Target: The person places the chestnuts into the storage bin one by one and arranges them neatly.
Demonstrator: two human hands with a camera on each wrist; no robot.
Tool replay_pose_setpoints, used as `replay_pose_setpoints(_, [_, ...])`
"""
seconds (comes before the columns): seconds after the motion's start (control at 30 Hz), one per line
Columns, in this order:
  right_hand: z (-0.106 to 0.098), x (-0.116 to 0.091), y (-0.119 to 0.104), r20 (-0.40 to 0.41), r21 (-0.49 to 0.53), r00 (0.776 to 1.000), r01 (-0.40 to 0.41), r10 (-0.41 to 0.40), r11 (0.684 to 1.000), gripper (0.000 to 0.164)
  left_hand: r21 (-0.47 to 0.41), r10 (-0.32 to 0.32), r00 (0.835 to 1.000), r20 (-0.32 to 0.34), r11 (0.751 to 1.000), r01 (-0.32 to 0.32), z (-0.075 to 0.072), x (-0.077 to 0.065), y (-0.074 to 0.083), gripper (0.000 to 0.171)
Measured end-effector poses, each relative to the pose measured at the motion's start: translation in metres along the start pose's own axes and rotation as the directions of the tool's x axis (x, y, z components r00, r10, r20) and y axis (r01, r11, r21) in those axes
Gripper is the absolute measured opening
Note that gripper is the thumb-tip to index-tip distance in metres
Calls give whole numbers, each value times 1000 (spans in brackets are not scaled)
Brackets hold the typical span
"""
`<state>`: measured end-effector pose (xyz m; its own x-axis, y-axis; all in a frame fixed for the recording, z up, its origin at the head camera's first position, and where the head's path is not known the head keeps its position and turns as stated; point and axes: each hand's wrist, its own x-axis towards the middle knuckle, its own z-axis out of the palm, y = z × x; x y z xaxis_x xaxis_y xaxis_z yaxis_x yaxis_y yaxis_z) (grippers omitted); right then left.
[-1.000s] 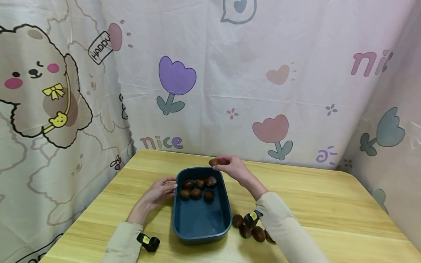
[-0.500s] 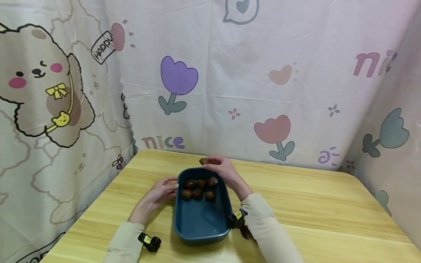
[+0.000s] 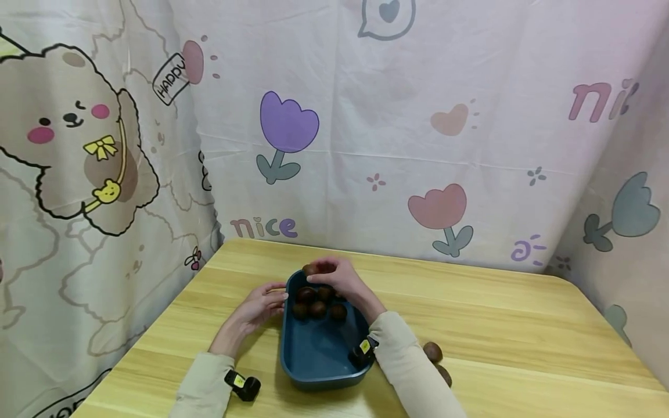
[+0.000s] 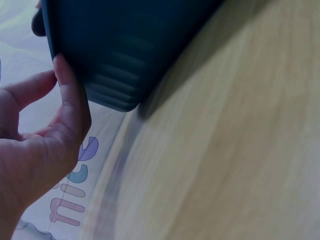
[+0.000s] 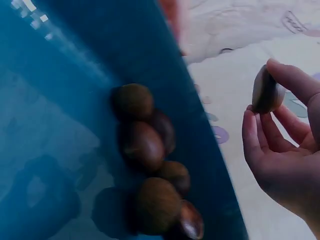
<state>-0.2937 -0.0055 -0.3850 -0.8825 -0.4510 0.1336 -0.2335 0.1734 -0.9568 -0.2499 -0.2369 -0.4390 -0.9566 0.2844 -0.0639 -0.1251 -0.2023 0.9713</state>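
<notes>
A deep dark-blue plastic container [image 3: 328,354] with rounded corners stands on the table. Several brown chestnuts [image 3: 317,309] lie together in its far half, also filling the right wrist view as a cluster of chestnuts [image 5: 142,145]. My left hand [image 3: 261,305] is at its left side, thumb and fingertips gripping the rim, as the left wrist view shows up close. Above the far end, my right hand [image 3: 340,278] pinches one chestnut [image 5: 266,90] between thumb and fingers. That chestnut [image 3: 309,270] overlaps the far left corner of the rim in the head view.
More loose chestnuts [image 3: 432,352] lie on the wooden table [image 3: 502,325] to the right of the container, partly hidden by the right sleeve [image 3: 413,371]. A printed curtain [image 3: 366,116] hangs behind the table's far edge and at both sides.
My right hand has moved left and slightly lower with the chestnut, from the far right corner to over the container's far left end. The left hand has kept its place at the rim.
</notes>
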Motion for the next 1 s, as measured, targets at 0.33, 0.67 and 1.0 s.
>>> replay_pose_setpoints(0.33, [6, -3, 10, 80, -194, 995, -48, 64, 980, 31, 5, -6, 1000, -10, 1000, 6, 2, 2, 0, 41])
replay_pose_setpoints(0.67, [12, -3, 21, 270, -292, 960, 4, 79, 956, 26, 9, -2, 1000, 6, 1000, 2, 0, 1, 0, 43])
replay_pose_setpoints(1.0, [17, -1, 26, 338, -330, 938, 40, 78, 943, 25, -8, 2, 1000, 7, 1000, -2, 0, -1, 1, 40])
